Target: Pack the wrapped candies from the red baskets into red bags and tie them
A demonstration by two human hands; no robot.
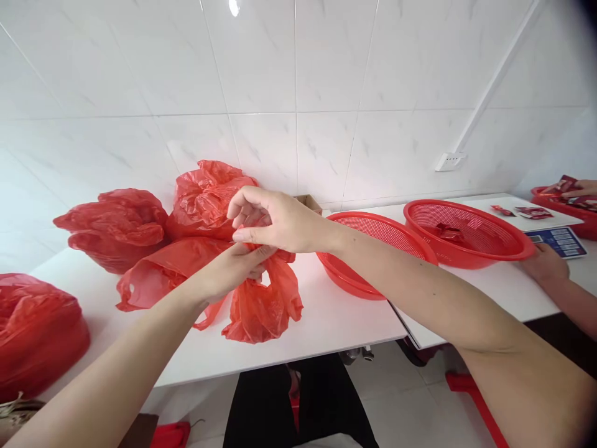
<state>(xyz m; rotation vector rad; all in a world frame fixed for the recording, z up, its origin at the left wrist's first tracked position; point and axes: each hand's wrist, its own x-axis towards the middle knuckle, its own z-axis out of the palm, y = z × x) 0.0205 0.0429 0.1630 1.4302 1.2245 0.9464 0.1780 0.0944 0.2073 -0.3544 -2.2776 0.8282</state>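
Observation:
My left hand (233, 267) is closed round the gathered neck of a small red plastic bag (263, 305) that sits on the white table (326, 317). Just above it, my right hand (270, 221) pinches the same bag's handles with bent fingers. Behind my hands lie two larger, filled red plastic bags (116, 227) (205, 196) and a flatter, empty-looking red bag (161, 270).
Two red mesh baskets (368, 255) (466, 233) stand to the right. Another person's hand (543, 261) rests by a blue scale (559, 239), a second hand (581, 188) over red packets at a far basket. Another filled red bag (37, 330) sits at the left. White tiled wall behind.

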